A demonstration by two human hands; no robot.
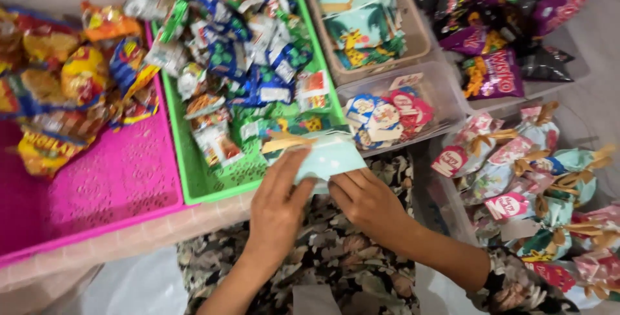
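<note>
Here, the left hand (279, 206) and right hand (365, 200) both grasp a pale mint paper pouch (326, 155) at the near edge of a green plastic tray (208, 186) heaped with blue-and-white snack packets (248, 63); round red-and-blue labels (387, 115) fill a clear tub (445, 82) beside it.

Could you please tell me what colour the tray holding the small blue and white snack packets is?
Bright green tray, seen in the head view.

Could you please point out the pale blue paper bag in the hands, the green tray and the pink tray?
pale blue paper bag (326, 157), head view, on its dotted front.
green tray (213, 189), head view, on its bare perforated floor near the front.
pink tray (116, 179), head view, on its bare perforated floor.
</note>
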